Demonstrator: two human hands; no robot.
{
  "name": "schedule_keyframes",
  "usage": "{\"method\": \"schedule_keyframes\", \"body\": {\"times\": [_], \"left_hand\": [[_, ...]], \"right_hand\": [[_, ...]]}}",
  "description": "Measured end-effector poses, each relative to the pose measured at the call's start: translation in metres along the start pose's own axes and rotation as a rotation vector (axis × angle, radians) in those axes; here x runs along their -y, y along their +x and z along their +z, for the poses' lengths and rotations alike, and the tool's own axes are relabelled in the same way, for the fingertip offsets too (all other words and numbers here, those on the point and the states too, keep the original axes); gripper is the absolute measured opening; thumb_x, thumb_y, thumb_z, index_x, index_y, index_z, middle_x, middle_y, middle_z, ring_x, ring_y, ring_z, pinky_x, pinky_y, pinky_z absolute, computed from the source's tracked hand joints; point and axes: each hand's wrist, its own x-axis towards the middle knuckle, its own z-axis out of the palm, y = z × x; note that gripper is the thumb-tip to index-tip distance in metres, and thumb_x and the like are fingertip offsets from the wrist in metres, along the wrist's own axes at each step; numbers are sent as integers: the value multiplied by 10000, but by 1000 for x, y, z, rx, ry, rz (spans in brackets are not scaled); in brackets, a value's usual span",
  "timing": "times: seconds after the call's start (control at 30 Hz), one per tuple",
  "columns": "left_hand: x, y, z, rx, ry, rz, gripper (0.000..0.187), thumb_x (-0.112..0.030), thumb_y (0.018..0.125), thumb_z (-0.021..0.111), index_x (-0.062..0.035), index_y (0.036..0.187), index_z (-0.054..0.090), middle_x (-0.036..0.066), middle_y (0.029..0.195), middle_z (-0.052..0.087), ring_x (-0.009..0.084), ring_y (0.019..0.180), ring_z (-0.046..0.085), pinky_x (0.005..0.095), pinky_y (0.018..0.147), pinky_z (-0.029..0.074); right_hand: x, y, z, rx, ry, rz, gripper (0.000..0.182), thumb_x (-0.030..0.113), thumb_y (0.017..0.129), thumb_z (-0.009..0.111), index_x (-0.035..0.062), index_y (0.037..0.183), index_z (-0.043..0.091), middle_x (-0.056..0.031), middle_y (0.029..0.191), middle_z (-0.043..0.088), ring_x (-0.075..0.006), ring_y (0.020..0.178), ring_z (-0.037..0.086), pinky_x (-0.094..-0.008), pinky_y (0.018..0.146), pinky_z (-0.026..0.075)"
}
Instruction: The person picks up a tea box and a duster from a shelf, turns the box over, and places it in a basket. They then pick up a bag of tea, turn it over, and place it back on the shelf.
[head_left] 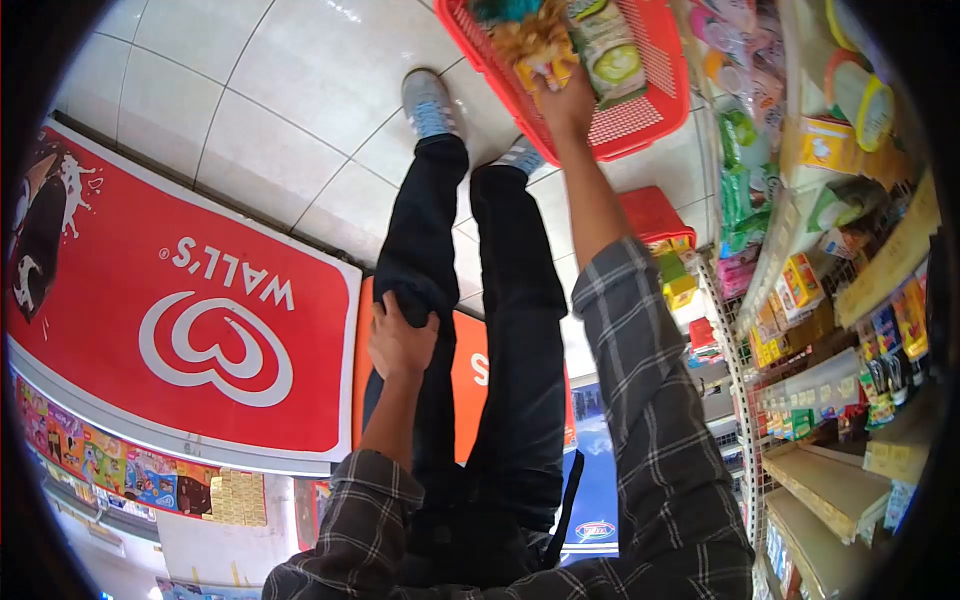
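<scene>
My right hand reaches down into a red plastic shopping basket on the floor. Its fingers are closed on a yellow and brown snack packet, partly hidden behind them. Beside that packet lies a green and white packet, and a teal packet shows at the top edge. My left hand rests on my left knee, holding nothing, with its fingers apart.
A red Wall's freezer panel stands on the left. Shelves of packaged goods line the right side. Near the shelf foot sits another red container with yellow boxes by it. My shoes stand on tiled floor.
</scene>
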Motion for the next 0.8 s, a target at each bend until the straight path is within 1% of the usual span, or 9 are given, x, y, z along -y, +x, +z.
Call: {"method": "schedule_keyframes", "body": {"times": [0.03, 0.2, 0.3, 0.4, 0.53, 0.63, 0.7, 0.73, 0.8], "left_hand": [[1, 1, 0, 12, -7, -2, 711, -390, 718, 760, -61, 1272, 458, 182, 1205, 538, 373, 1115, 569, 469, 915, 491], [9, 3, 6, -32, 3, 39, 656, -401, 738, 736, -75, 1240, 467, 169, 1119, 541, 367, 1046, 594, 466, 847, 518], [5, 1, 1, 21, -29, -6, 656, -395, 737, 736, -71, 1242, 469, 174, 1130, 541, 370, 1059, 591, 463, 855, 519], [8, 0, 8, -36, -36, 24, 654, -392, 737, 733, -67, 1240, 471, 183, 1152, 540, 375, 1075, 588, 461, 868, 518], [3, -7, 18, -19, -54, -17, 672, -397, 738, 732, -59, 1254, 467, 193, 1179, 537, 379, 1102, 575, 464, 890, 511], [-4, -18, 15, -5, -113, -35, 700, -407, 737, 736, -54, 1274, 459, 200, 1197, 535, 377, 1132, 559, 463, 906, 503], [-1, -25, 12, -16, -158, -44, 730, -416, 736, 739, -53, 1300, 451, 204, 1208, 534, 376, 1170, 538, 461, 923, 495], [3, -29, 13, -83, -223, -11, 735, -422, 747, 744, -42, 1310, 462, 210, 1237, 534, 381, 1208, 505, 445, 977, 464], [14, -31, 23, -230, -529, 362, 711, -417, 780, 732, -34, 1319, 470, 219, 1260, 528, 380, 1237, 482, 428, 1023, 429]], "right_hand": [[0, 13, 6, 24, -55, 33, 607, 342, 723, 804, 37, 1170, 529, -208, 1196, 579, -387, 1063, 606, -461, 874, 508], [8, 45, 21, 196, -274, 281, 713, 437, 685, 814, 46, 1204, 522, -225, 1229, 545, -383, 1056, 617, -481, 883, 516], [8, 39, 14, 278, -305, 324, 696, 408, 677, 826, 82, 1213, 525, -237, 1256, 526, -387, 1063, 615, -477, 867, 523], [14, 33, -3, 212, -288, 219, 599, 360, 687, 826, 86, 1154, 571, -211, 1181, 598, -359, 1014, 642, -455, 831, 523], [11, 11, -23, 255, 6, 188, 405, 239, 729, 799, 24, 1019, 615, -153, 957, 693, -304, 885, 674, -418, 780, 504], [27, -38, -66, 102, 184, 46, 410, 149, 774, 755, 11, 1128, 600, -174, 1008, 680, -332, 929, 663, -383, 826, 503], [52, -75, -118, 143, 389, 47, 407, 139, 800, 745, -10, 1143, 584, -155, 1026, 679, -273, 951, 660, -349, 846, 495], [67, -94, -149, 229, 505, 98, 392, 136, 812, 743, -11, 1138, 583, -134, 1033, 676, -228, 961, 648, -333, 843, 492], [85, -137, -211, 446, 772, 231, 380, 143, 838, 743, -3, 1154, 590, -74, 1054, 665, -125, 948, 612, -290, 818, 487]]}}
